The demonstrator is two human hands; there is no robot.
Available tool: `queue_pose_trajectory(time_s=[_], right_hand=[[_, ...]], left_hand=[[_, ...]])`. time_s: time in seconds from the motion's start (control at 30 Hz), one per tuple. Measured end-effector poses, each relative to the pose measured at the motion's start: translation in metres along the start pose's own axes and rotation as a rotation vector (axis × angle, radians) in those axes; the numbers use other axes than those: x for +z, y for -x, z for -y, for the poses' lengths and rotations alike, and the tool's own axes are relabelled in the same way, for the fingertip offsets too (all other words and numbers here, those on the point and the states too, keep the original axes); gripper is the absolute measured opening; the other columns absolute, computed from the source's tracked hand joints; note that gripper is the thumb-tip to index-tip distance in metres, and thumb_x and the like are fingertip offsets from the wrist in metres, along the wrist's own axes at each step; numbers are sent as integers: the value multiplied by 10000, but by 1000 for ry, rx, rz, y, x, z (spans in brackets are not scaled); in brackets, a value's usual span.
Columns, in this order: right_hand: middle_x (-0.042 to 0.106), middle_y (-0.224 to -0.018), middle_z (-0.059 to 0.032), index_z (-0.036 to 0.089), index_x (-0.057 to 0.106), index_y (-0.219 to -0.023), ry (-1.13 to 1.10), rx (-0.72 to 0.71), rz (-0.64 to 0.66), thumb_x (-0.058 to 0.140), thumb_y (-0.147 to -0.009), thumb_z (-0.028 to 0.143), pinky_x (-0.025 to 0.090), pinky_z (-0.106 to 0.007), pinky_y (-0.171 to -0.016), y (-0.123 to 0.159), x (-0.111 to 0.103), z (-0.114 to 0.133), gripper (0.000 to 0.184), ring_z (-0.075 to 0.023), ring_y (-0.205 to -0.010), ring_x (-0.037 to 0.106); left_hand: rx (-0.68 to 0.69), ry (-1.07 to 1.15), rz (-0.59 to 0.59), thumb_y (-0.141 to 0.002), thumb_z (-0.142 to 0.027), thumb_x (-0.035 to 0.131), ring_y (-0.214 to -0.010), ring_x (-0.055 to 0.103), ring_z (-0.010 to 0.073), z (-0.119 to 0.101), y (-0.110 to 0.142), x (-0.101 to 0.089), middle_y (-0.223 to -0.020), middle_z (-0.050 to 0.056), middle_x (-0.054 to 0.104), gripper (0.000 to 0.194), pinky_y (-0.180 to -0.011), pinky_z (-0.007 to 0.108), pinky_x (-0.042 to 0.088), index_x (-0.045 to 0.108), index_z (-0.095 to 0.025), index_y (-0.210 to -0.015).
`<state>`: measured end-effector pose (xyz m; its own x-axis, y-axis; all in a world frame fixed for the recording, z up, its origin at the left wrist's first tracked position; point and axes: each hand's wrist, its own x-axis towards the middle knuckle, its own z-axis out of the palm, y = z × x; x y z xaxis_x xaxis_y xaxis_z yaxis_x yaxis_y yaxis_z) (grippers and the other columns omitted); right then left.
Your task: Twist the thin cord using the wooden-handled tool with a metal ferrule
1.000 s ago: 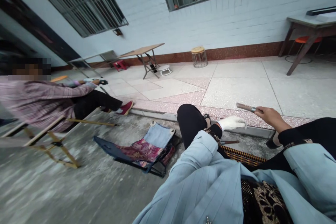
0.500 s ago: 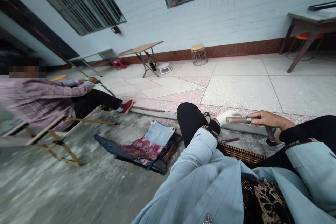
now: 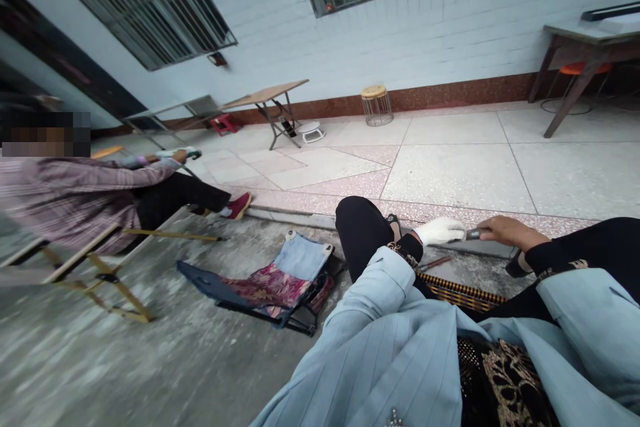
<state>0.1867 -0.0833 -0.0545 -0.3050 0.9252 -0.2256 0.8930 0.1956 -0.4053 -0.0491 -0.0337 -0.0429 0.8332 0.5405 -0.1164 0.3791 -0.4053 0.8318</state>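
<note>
My left hand (image 3: 441, 230), in a white glove, is closed around the far end of a short brown rod with a metal band (image 3: 472, 234). My bare right hand (image 3: 503, 229) grips the rod's other end. Both hands meet just past my left knee (image 3: 356, 217). Below them a woven bamboo strip piece (image 3: 463, 295) lies across my lap, and a thin brown tool (image 3: 435, 262) rests on the ground.
A folded fabric stool (image 3: 273, 277) lies on the concrete to my left. Another person sits at far left on a wooden folding chair (image 3: 85, 260). A step edge (image 3: 295, 215) leads to the tiled floor with a folding table (image 3: 267, 97), wire stool (image 3: 376, 105) and desk (image 3: 580, 47).
The rod in my right hand swung down and left, and my gloved left hand closed on its free end. The person at left shifted a hand slightly.
</note>
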Motion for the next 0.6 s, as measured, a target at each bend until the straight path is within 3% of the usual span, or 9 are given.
queue_pose_trajectory(time_s=[0.13,0.23,0.33,0.47,0.6], right_hand=[[683,-714,-22,217,779,-913,-281,-153,307,639,-752,440,413,-277,-632,5,1,6,309,-193,-688,593],[664,-708,-17,203,771,-1044,-450,-172,365,641,-755,539,428,-276,-621,9,-8,11,462,-167,-646,558],[667,-776,-22,203,740,-1148,-552,-197,319,645,-762,568,447,-277,-641,13,-19,16,540,-153,-666,549],[650,-768,-22,176,719,-1179,-649,-213,239,664,-767,558,463,-288,-667,16,-28,21,564,-146,-672,547],[647,-797,-48,144,711,-1101,-847,-148,-86,679,-769,569,481,-287,-669,19,-34,26,541,-151,-689,557]], left_hand=[[114,-126,79,-887,-236,550,-878,578,176,13,-4,-7,-906,36,677,208,-801,237,384,705,-112,-948],[135,-37,88,-888,-278,536,-829,573,152,22,-8,-11,-877,26,665,227,-794,240,401,691,-117,-927],[86,103,74,-880,-300,544,-767,556,131,28,-11,-15,-852,19,653,238,-753,238,415,682,-115,-936],[51,125,43,-846,-273,584,-827,566,147,31,-14,-17,-886,28,657,202,-820,261,424,689,-124,-932],[-20,220,13,-882,-331,527,-649,500,118,25,-9,-12,-761,12,579,264,-658,253,438,675,-134,-975]])
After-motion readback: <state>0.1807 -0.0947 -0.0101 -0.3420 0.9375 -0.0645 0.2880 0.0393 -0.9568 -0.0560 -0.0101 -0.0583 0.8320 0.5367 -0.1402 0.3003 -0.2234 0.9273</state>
